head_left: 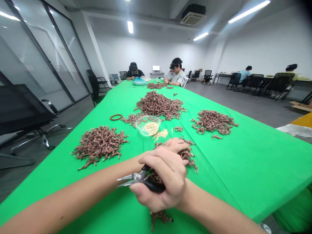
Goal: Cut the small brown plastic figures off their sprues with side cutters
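Note:
My right hand (168,178) is closed around needle-nose pliers (138,177) with black handles. The pliers' steel jaws point left and stand slightly apart. Behind it, my left hand (174,145) lies over a small heap of twisted, brownish dried pieces (191,157), its visible fingers stretched across them. The right hand partly hides the left one and the heap. More of the same pieces (159,219) lie below my right hand, near the front. Just beyond my hands is a clear plastic bowl (148,126) of pale beige bits, with some bits (161,134) spilled beside it.
Larger piles of brown pieces lie at left (99,146), centre (159,105) and right (214,122) on the green cloth (243,156). A brown ring (116,117) is left of the bowl. Two people sit at the far end by a blue bag (139,81).

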Demonstrator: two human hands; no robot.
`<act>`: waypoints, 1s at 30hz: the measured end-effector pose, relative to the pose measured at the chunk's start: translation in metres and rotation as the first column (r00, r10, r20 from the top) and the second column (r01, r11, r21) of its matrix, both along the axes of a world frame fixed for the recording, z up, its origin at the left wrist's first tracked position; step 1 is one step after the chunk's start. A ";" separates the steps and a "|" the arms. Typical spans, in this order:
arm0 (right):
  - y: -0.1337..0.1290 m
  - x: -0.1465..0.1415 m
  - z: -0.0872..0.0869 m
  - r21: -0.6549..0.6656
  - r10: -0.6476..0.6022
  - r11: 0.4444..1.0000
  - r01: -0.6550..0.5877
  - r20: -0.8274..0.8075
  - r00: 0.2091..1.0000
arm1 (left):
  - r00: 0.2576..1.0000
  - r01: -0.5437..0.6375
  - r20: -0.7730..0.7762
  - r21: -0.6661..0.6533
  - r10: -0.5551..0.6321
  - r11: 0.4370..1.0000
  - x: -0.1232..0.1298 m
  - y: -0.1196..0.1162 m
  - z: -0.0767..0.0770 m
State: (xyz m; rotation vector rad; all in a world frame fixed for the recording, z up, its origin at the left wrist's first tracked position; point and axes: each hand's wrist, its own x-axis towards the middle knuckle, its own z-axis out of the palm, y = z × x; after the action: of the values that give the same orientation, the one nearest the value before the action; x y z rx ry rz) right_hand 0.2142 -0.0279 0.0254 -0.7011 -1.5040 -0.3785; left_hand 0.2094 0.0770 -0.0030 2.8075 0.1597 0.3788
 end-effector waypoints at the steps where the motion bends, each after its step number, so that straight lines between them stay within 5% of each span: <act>1: 0.000 0.000 0.000 -0.004 0.006 1.000 -0.006 0.009 1.000 | 1.000 0.019 0.018 -0.031 -0.019 0.999 0.000 0.001 0.000; 6: -0.001 -0.002 0.000 -0.021 0.059 0.998 -0.059 0.027 0.998 | 0.988 0.057 0.154 -0.218 -0.023 0.974 -0.008 0.001 0.007; 12: -0.003 -0.001 -0.001 -0.040 0.068 0.997 -0.066 0.046 0.997 | 0.931 -0.073 0.290 -0.444 0.220 0.893 -0.043 -0.003 0.023; 17: -0.004 0.000 -0.002 -0.086 0.083 0.993 -0.076 0.085 0.993 | 0.849 -0.127 0.223 -0.795 0.480 0.593 -0.092 -0.006 0.036; 24: -0.005 -0.007 -0.008 -0.270 0.159 0.955 -0.126 0.104 0.982 | 0.797 -0.274 -0.054 -0.920 0.602 0.280 -0.177 -0.016 0.025; 30: -0.008 -0.020 -0.026 -0.513 0.171 0.853 -0.100 0.093 0.981 | 0.779 -0.251 -0.114 -0.958 0.617 0.141 -0.213 -0.031 -0.002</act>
State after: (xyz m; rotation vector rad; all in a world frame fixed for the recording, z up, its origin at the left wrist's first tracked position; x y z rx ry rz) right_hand 0.1939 -0.0362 -0.0003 -0.9881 -1.7946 0.0940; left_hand -0.0041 0.0461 -0.0046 1.3537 0.8663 0.5937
